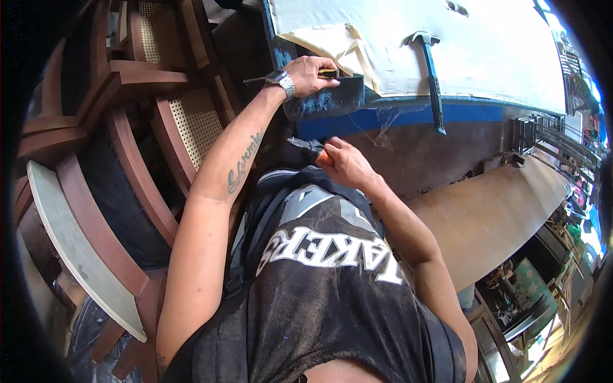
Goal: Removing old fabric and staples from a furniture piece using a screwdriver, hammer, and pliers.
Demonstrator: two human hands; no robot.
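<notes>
My left hand [309,76] is closed around a screwdriver [327,73] with a yellow and black handle; its thin shaft points left past my wrist. That hand is at the corner of an upholstered piece [491,57] with a whitish cloth face and blue sides. Beside my fingers hangs a worn dark-blue flap [329,99], and the cream cloth [335,45] is folded back there. Lower down, near my waist, my right hand [350,163] grips an orange-handled tool [309,147] with a grey metal head; its exact kind is unclear. A claw hammer [433,83] lies across the upholstered piece's near edge.
Brown wooden chair frames [137,223] with woven cane panels [195,124] crowd the left side. A brown board [491,210] extends on the right, with metal frames [552,143] beyond it. Mixed scrap and wood [523,300] lie at the lower right.
</notes>
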